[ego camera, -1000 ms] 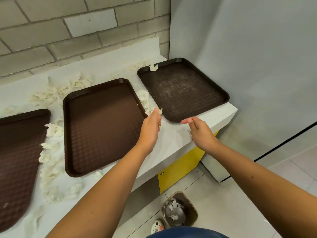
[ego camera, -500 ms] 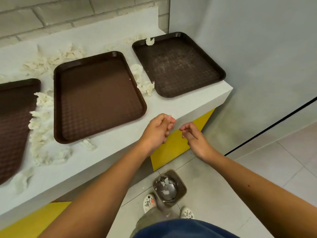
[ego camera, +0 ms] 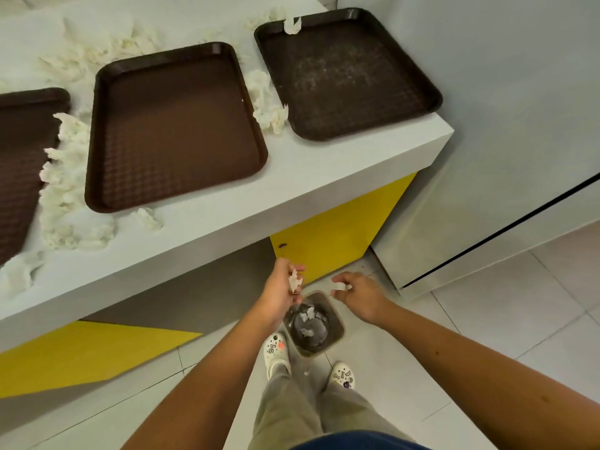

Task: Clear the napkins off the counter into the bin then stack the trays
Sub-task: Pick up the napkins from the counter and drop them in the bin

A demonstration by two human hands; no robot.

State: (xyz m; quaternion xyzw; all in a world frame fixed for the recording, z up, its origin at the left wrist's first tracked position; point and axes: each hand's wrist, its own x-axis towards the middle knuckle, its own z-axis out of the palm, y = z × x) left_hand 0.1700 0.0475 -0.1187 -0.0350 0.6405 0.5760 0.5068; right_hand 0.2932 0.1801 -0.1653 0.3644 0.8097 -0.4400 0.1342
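Three brown trays lie on the white counter (ego camera: 324, 177): a left tray (ego camera: 22, 151), a middle tray (ego camera: 175, 125) and a right tray (ego camera: 347, 73). Crumpled white napkins (ego camera: 65, 190) are scattered between and behind them, and one napkin piece (ego camera: 292, 25) hangs on the right tray's far rim. A small brown bin (ego camera: 334, 336) stands on the floor with napkin scraps inside. My left hand (ego camera: 279, 290) hovers over the bin's left edge, holding a crumpled napkin (ego camera: 294, 280). My right hand (ego camera: 360, 295) is beside the bin's right edge, pinching a small napkin scrap (ego camera: 341, 287).
A yellow cabinet panel (ego camera: 337, 228) sits under the counter behind the bin. A grey wall unit (ego camera: 487, 157) stands to the right. My white clogs (ego camera: 276, 352) stand on the tiled floor just in front of the bin, with a small scrap (ego camera: 306, 372) between them.
Both hands have dropped from the counter edge down to just above the bin, carrying napkin pieces. The view has tilted downward, showing more floor.
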